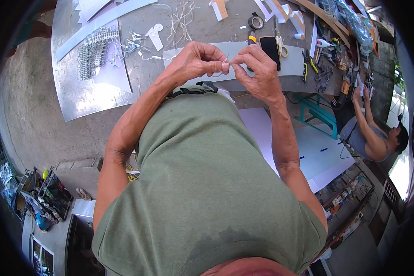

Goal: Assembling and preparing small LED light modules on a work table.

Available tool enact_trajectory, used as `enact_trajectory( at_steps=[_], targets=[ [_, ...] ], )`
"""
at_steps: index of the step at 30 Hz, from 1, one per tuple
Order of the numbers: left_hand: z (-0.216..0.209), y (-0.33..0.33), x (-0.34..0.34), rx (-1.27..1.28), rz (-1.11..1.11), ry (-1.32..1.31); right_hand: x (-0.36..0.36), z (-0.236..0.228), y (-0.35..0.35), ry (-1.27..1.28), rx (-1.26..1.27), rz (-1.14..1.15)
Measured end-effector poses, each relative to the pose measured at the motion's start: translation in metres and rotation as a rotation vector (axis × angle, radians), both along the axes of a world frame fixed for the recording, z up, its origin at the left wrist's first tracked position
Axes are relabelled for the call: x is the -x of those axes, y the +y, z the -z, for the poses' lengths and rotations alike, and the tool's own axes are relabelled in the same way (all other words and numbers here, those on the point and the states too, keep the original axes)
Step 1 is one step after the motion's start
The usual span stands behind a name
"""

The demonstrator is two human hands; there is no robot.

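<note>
My left hand (200, 60) and my right hand (259, 72) meet above the near edge of the metal-topped table, fingertips almost touching. Each is closed in a pinch, thumb against forefinger. A thin pale wire or thread (227, 60) shows between the fingertips; its exact kind is too fine to make out. Beneath the hands lies a grey-white curved strip (292, 64). Close by my right hand are a black phone (269, 49), scissors (283, 48) with pale handles and a yellow-and-black tool (252, 38).
Left on the table (78, 99) sits a bundle of looped wired pieces (96, 50). Farther back are tangled white wires (181, 20) and a black tape roll (255, 22). Pliers (305, 68) lie to the right. A green stool (318, 115) and another person (372, 135) are beyond.
</note>
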State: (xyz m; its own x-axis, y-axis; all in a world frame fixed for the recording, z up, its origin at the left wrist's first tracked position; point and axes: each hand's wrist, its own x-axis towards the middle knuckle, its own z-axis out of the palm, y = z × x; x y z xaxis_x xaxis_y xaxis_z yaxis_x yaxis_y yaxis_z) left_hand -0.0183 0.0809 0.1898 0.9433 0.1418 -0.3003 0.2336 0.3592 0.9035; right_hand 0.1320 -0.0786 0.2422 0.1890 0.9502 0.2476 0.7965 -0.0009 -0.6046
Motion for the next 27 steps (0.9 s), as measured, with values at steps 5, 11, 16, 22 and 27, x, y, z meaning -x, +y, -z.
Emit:
enact_trajectory(
  at_steps=[5, 11, 16, 22, 27],
  targets=[
    [0.006, -0.003, 0.001, -0.027, -0.029, -0.050, 0.004, 0.002, -0.002, 0.017, 0.022, 0.048],
    [0.008, -0.008, 0.001, -0.187, -0.076, -0.071, 0.010, 0.002, -0.002, 0.076, 0.073, 0.113],
    [-0.001, -0.011, 0.001, -0.402, -0.082, -0.064, 0.013, 0.010, -0.003, 0.142, 0.067, 0.164],
    [0.005, -0.017, -0.003, -0.826, -0.222, -0.413, 0.020, 0.025, -0.010, 0.540, 0.262, 0.436],
    [0.007, -0.013, -0.001, -0.556, -0.181, -0.207, 0.014, 0.021, -0.014, 1.264, 0.382, 0.491]
  ],
)
